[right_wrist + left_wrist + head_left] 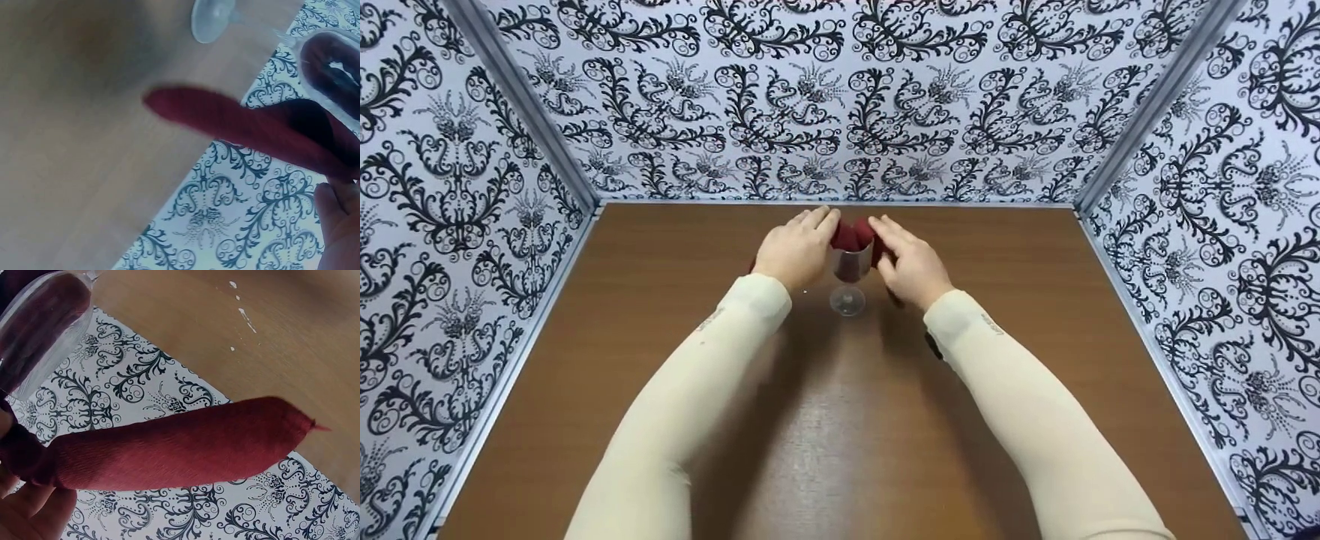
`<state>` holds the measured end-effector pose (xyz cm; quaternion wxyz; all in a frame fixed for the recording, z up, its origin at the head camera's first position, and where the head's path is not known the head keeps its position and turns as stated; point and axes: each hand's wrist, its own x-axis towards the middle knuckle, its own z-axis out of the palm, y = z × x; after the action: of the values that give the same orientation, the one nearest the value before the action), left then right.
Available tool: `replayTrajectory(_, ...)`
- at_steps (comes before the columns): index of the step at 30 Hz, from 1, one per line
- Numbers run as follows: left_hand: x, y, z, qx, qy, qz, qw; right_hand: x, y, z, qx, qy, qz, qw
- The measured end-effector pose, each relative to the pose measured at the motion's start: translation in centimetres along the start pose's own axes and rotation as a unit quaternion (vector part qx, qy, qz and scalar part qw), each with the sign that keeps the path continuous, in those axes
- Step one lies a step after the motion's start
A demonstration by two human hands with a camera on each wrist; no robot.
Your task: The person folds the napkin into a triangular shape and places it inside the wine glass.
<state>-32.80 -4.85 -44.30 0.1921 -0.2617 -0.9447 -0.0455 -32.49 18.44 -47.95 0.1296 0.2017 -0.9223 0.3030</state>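
Observation:
A clear stemmed glass (848, 301) stands upright on the table, with a red cloth napkin (853, 236) stuffed into its bowl. My left hand (799, 251) is at the left of the rim. In the left wrist view its fingers (48, 506) grip the napkin, whose long rolled end (180, 444) sticks out to a narrow tip. On the rim's other side, my right hand (915, 266) pinches another part of the cloth. The right wrist view shows that folded end (225, 118) reaching out from the fingers, beside the glass foot (211, 19). Some fingertips are cut off by the wrist views' edges.
The brown wooden table (825, 420) spreads out beneath both arms. Patterned black-and-white panels (840, 97) enclose it at the back and sides. Small white specks (246, 319) lie on the tabletop near the glass. A dark band shows under the right sleeve (997, 375).

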Motion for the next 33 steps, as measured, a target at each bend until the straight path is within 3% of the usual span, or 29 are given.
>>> replayTrajectory(9, 0.1, 0.1, 0.2, -0.035, -0.029, 0.004, 0.9990, 1.1, -0.7, 0.0, -0.055, 0.032, -0.011, 0.9979)
replayTrajectory(17, 0.4, 0.4, 0.1, -0.065, -0.003, -0.018, 0.9977, 1.1, -0.6, 0.5, -0.107, 0.063, -0.029, 0.9918)
replayTrajectory(22, 0.6, 0.7, -0.2, -0.087, -0.008, -0.026, 0.9958, 0.8, -0.4, 0.8, -0.148, 0.088, -0.054, 0.9836)
replayTrajectory(26, 0.6, 0.5, -0.2, -0.075, -0.009, -0.019, 0.9970, 0.5, -0.3, 1.0, -0.167, 0.101, -0.063, 0.9787)
replayTrajectory(33, 0.1, 0.4, 0.8, -0.028, 0.017, -0.024, 0.9992, 0.1, 0.0, 1.5, -0.190, 0.107, -0.062, 0.9738)
